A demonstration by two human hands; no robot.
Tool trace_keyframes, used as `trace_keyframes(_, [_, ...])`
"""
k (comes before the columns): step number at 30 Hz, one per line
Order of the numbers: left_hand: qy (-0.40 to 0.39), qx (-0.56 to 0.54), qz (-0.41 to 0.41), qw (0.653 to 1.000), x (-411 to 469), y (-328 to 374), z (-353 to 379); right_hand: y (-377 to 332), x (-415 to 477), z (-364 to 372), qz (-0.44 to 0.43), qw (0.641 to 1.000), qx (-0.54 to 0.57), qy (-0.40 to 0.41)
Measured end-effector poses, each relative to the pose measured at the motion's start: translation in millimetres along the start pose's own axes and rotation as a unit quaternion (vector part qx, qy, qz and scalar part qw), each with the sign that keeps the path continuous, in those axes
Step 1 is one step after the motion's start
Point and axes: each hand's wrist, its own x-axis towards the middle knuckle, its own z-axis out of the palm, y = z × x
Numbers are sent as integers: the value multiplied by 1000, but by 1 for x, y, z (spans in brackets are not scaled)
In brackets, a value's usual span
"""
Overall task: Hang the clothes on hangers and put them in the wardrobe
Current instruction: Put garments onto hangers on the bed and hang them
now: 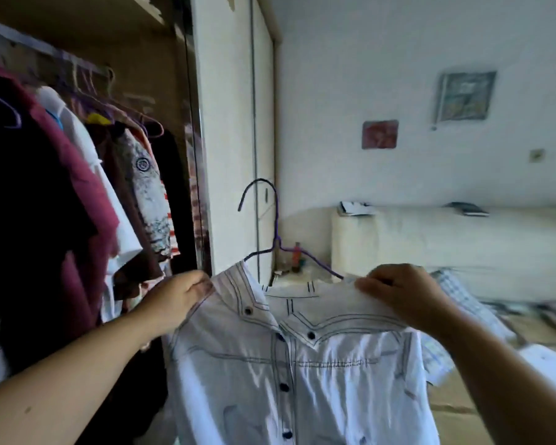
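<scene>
Both hands, left hand [177, 300] and right hand [402, 297], are pinching our white shirt [302, 364] shoulders at lower centre; we are squaring them on the purple hanger [275, 220] before hooking the wardrobe rail [45, 49], upper left.

The shirt [289, 364] hangs on a wire hanger [275, 239] in front, the open wardrobe [87, 36] with hanging clothes [61, 194] to its left, the bed [463, 245] behind right.

Legible text, labels, brands, numbers: none. The two framed wall pictures [465, 95] are too blurred to read. The white dark-stitched button shirt [302, 364] shows no lettering.
</scene>
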Motion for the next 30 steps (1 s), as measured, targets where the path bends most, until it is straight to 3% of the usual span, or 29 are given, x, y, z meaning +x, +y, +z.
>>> trace_keyframes(9, [-146, 10, 136, 980, -65, 42, 104, 50, -228, 28, 267, 962, -59, 11])
trace_keyframes(14, [-226, 23, 214, 950, -112, 96, 171, 64, -352, 7, 401, 915, -49, 23])
trace_keyframes(18, [-307, 25, 290, 906, -157, 156, 236, 76, -449, -26, 503, 860, -58, 55])
trace_keyframes(26, [-453, 3, 350, 820, -237, 270, 344, 89, -582, -100, 628, 770, -44, 102])
trace_keyframes(30, [-471, 6, 372, 800, -260, 322, 398, 128, -617, -127, 651, 743, -71, 139])
